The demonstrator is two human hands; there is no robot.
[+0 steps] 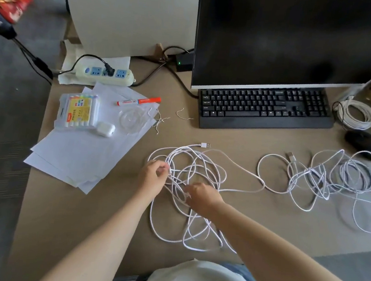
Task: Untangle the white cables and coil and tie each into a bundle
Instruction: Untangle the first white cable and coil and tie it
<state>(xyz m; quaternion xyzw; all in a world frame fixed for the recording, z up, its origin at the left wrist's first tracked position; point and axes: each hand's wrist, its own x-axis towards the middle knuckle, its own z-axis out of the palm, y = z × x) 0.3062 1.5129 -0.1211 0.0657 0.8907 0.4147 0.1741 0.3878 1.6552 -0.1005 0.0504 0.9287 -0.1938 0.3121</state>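
A loose tangle of white cable lies on the brown desk in front of me, its USB plug pointing right at the far side. My left hand pinches a strand at the tangle's left side. My right hand grips strands in the middle of the same tangle. One strand runs right to a second white tangle near the mouse. A coiled white cable rests right of the keyboard. Several small twist ties lie left of the keyboard.
A black keyboard and monitor stand at the back, a black mouse to the right. Sheets of paper with a marker pack, earbud case and orange marker lie left. A power strip sits behind them.
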